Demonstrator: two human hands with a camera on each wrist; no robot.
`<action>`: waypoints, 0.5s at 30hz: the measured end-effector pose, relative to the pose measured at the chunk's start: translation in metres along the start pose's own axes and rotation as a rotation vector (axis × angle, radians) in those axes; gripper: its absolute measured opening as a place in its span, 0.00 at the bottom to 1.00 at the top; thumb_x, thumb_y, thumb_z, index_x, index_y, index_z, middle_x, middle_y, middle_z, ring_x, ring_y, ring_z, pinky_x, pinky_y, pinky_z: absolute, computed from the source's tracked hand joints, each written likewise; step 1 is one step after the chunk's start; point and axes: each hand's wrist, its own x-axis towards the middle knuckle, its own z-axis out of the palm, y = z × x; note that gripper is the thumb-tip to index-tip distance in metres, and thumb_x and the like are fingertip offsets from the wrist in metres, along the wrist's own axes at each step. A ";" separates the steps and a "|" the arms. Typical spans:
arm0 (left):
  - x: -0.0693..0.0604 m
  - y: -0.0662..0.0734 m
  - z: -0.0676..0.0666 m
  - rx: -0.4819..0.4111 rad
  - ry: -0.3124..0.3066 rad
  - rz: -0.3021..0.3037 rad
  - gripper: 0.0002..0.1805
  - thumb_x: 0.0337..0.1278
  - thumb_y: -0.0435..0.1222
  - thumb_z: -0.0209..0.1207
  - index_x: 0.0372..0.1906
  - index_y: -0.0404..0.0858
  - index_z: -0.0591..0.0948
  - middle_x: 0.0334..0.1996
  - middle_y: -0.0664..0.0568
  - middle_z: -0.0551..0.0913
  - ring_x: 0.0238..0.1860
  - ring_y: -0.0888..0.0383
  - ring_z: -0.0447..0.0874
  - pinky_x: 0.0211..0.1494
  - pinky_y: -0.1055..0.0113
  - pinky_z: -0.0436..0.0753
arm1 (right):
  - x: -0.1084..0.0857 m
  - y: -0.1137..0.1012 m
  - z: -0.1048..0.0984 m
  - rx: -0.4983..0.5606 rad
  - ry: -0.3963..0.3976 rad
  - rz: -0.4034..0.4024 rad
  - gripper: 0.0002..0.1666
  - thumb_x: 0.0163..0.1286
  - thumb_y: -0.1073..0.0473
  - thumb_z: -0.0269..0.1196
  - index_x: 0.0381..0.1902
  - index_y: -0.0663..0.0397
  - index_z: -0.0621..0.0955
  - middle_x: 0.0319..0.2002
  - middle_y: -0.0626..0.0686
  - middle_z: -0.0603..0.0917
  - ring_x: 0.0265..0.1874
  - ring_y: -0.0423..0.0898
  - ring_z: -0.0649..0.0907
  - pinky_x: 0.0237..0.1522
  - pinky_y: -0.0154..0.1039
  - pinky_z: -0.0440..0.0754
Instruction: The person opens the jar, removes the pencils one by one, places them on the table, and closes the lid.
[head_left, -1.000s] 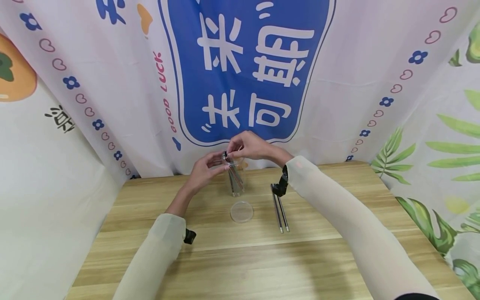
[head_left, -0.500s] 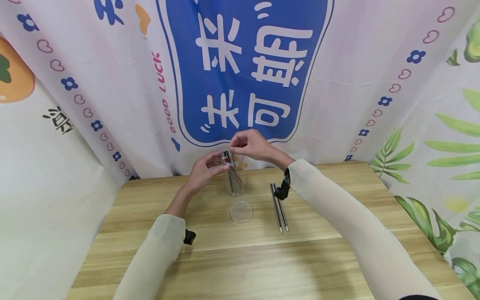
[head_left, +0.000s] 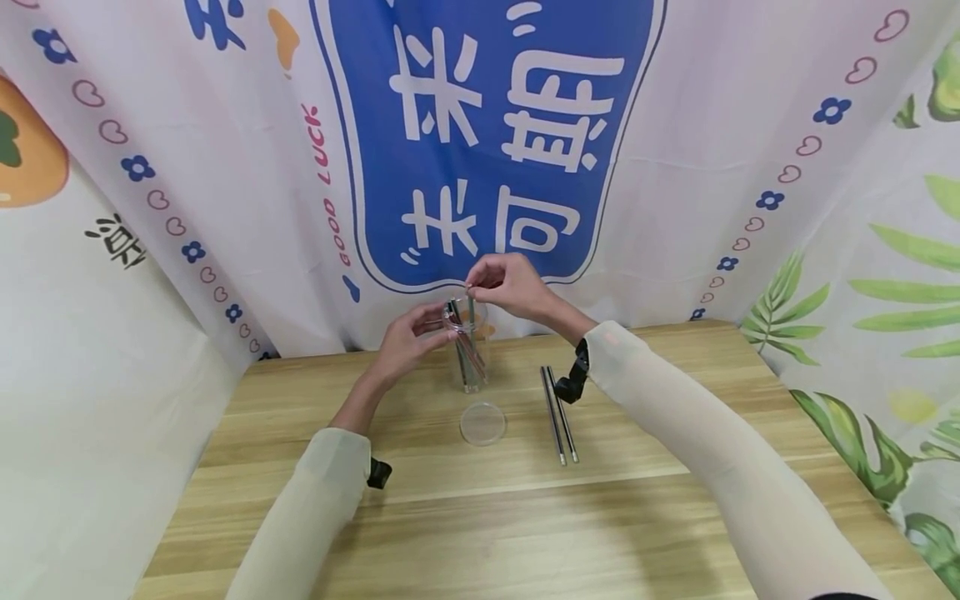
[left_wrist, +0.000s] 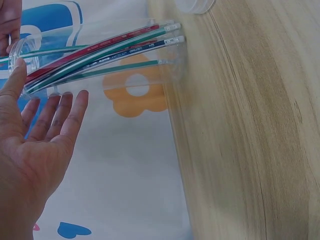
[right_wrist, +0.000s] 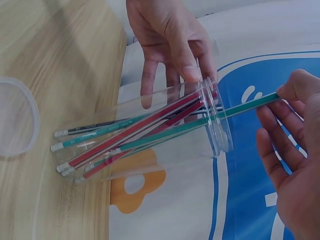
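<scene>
At the mouth of the clear jar (right_wrist: 222, 142), gripped by the left hand (head_left: 408, 343), the green pencil (right_wrist: 245, 107) pinched in the right hand (head_left: 516, 286) is best guided straight.

- A makeshift booth, by the look of it — a staged nook; the kind of room around it cannot be told.
- A wood-grain table (head_left: 487, 517) meets a printed cloth (head_left: 675, 208) with a blue sign (head_left: 493, 158), flower-and-heart borders and "GOOD LUCK".
- White cloths close both sides: orange fruit (head_left: 41, 154) at left, green leaves (head_left: 922, 318) at right.
- Black wrist cameras (head_left: 572, 387) — a recording spot.
- Pencils (head_left: 554, 421) and a jar (right_wrist: 185, 152) are ordinary desk goods.
</scene>
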 end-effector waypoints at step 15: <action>-0.018 0.038 -0.001 0.010 -0.028 -0.028 0.35 0.69 0.33 0.69 0.76 0.30 0.71 0.67 0.34 0.80 0.69 0.38 0.79 0.72 0.48 0.80 | -0.006 -0.010 -0.008 0.137 0.205 0.018 0.06 0.70 0.70 0.70 0.43 0.66 0.87 0.38 0.59 0.90 0.35 0.51 0.89 0.40 0.35 0.89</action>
